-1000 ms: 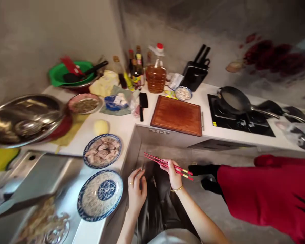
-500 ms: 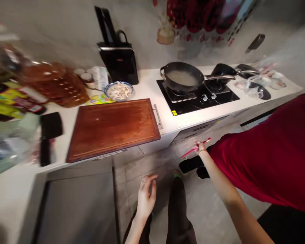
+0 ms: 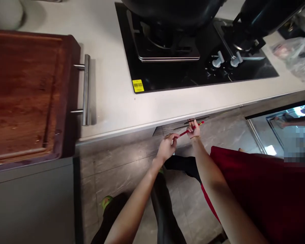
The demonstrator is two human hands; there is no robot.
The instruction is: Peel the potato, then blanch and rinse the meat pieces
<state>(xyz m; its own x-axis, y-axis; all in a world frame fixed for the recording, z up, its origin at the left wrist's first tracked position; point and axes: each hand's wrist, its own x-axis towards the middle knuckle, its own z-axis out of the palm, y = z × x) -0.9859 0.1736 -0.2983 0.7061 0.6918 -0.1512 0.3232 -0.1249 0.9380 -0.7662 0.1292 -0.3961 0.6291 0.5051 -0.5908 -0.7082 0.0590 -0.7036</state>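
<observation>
My right hand (image 3: pixel 193 130) is closed around a thin red stick (image 3: pixel 184 133) with a yellow-gold band near its far end. The thumb and fingers of my left hand (image 3: pixel 166 147) pinch the stick's near end. Both hands are low, in front of the counter's edge and below the hob (image 3: pixel 165 76). Whether the stick is one piece or several held together, I cannot tell.
A wooden cutting board (image 3: pixel 22 95) with a metal handle (image 3: pixel 86 89) lies on the white counter (image 3: pixel 112 101). Above the hob are a black wok (image 3: pixel 173 12) and another dark pan (image 3: pixel 266 17). A person in a red top (image 3: pixel 256 189) stands close on my right.
The view has come closer to the hob and counter edge. My left hand, earlier empty and apart, has moved up and right and taken hold of the stick's near end.
</observation>
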